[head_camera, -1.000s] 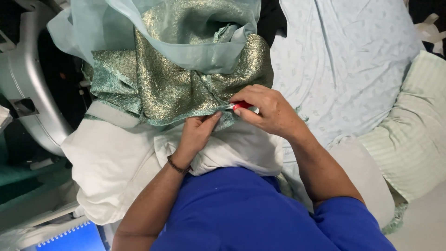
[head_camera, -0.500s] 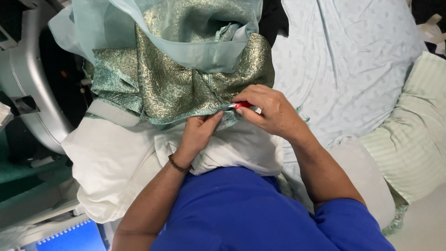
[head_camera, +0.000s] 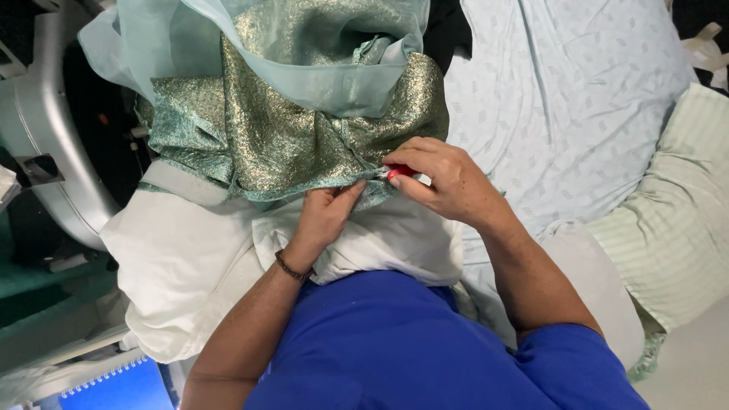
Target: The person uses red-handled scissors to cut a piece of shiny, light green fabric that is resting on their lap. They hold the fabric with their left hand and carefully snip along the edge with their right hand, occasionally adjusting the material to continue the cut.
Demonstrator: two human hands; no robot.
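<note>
A shimmering green and gold fabric (head_camera: 288, 144) lies bunched over a white cushion (head_camera: 190, 258) in front of me, with a sheer pale green layer (head_camera: 334, 76) draped over its top. My left hand (head_camera: 323, 216) pinches the fabric's lower edge between thumb and fingers. My right hand (head_camera: 444, 182) is closed on a small red-handled tool (head_camera: 402, 173) whose tip meets the same edge, right next to my left fingertips. The tool's working end is mostly hidden by my fingers.
A pale blue patterned sheet (head_camera: 577, 114) covers the surface to the right, beside a green striped pillow (head_camera: 676, 220). A grey curved machine part (head_camera: 38, 137) stands at the left. A blue spiral notebook (head_camera: 121, 387) lies at the bottom left.
Both hands stay at the fabric's lower edge. The right hand has shifted slightly along the edge with the tool.
</note>
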